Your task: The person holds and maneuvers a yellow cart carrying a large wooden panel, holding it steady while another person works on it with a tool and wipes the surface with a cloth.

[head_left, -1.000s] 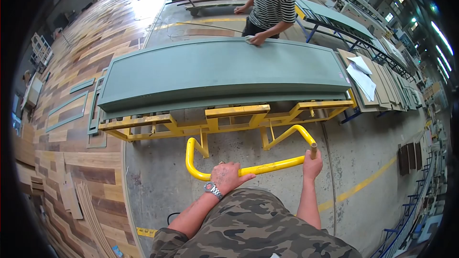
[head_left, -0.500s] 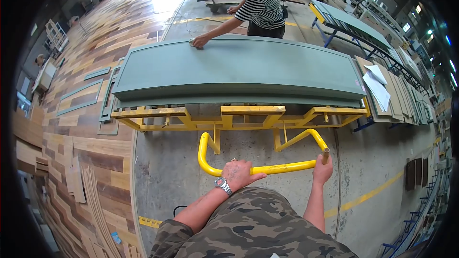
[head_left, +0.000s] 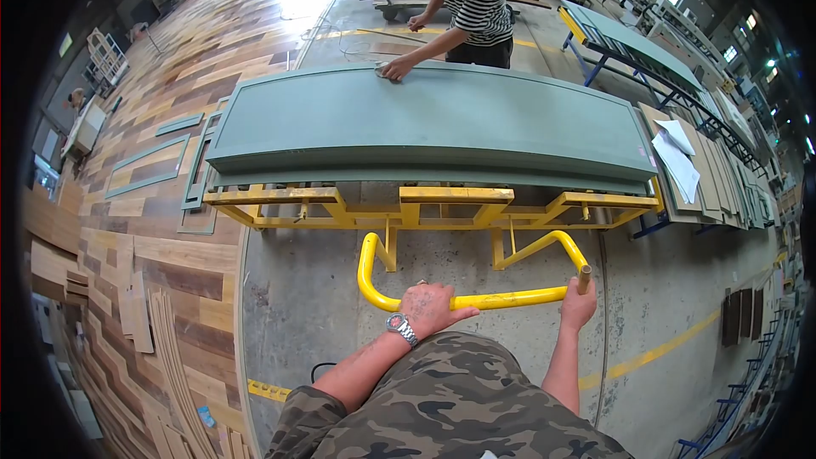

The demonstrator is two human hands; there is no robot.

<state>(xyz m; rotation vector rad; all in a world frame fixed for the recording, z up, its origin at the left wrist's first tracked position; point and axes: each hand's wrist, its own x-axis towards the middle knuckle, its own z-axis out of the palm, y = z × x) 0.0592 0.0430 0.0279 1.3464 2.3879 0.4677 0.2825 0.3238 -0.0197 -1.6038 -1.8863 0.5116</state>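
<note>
A bent yellow handlebar (head_left: 510, 298) of a cart crosses in front of my waist. My left hand (head_left: 429, 307), with a metal watch at its wrist, is wrapped over the bar's left part, its thumb lying along the tube. At the bar's right corner my right hand (head_left: 579, 304) is closed around a short brownish rod (head_left: 585, 274), whose end sticks up above the fingers. Beyond the bar, the cart's yellow frame (head_left: 455, 195) carries a long grey-green panel (head_left: 425, 115), like a door or cabinet piece, lying flat.
Across the panel a person in a striped shirt (head_left: 478, 4) presses a hand holding a small pad onto its far edge. Wooden flooring (head_left: 170, 246) spreads to my left, with green frames (head_left: 149, 174) on it. Stacked boards with white paper (head_left: 677, 166) stand at right.
The other person's hand has slid to the right along the panel's far edge, and their head has bent lower. My hands keep the same holds.
</note>
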